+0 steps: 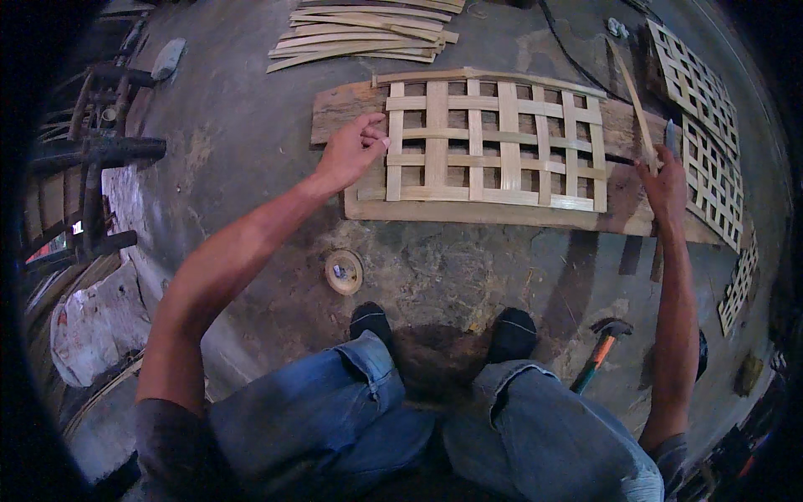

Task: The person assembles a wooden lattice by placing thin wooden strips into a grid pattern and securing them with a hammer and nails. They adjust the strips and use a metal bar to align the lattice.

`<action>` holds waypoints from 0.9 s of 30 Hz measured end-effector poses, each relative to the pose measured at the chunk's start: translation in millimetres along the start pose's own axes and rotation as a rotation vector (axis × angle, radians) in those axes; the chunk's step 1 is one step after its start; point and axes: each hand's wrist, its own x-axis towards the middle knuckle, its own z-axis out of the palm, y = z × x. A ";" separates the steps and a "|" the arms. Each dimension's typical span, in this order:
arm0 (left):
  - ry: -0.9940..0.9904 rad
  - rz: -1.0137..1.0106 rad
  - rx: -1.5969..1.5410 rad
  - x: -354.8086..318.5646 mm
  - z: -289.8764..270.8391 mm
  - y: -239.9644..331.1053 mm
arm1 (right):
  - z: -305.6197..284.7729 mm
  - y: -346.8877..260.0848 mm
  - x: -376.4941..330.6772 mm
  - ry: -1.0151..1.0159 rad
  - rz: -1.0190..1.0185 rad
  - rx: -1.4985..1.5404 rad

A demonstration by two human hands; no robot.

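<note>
A woven lattice panel of pale bamboo strips (509, 167) lies on a wooden board (335, 113). My left hand (355, 151) is beside the panel's left edge, its fingers loosely bent and apart, with nothing visible in them. Past the panel's right end, my right hand (665, 184) is closed round a long, thin bamboo strip (631, 92) that slants up and to the left. A grey pointed blade (670, 135), like a knife's, also sticks up from this hand; its handle is hidden by the fingers.
Loose bamboo strips (360, 38) lie in a pile beyond the board. More lattice panels (698, 84) rest at the far right. A hammer (600, 356) lies by my right foot, and a round disc (344, 272) near my left. Dark wooden furniture (100, 151) stands at the left.
</note>
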 end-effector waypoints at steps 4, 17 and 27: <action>0.030 -0.004 0.032 -3.2 -1.6 -4.9 | 18.5 9.6 -2.9 -0.168 0.162 0.115; 0.074 0.033 -0.111 -12.9 -29.2 -14.2 | -74.8 -23.6 -25.7 -0.295 -0.086 0.775; -0.036 -0.223 -0.566 -60.2 -19.0 15.0 | -65.1 -81.7 -40.3 -1.107 -0.052 1.084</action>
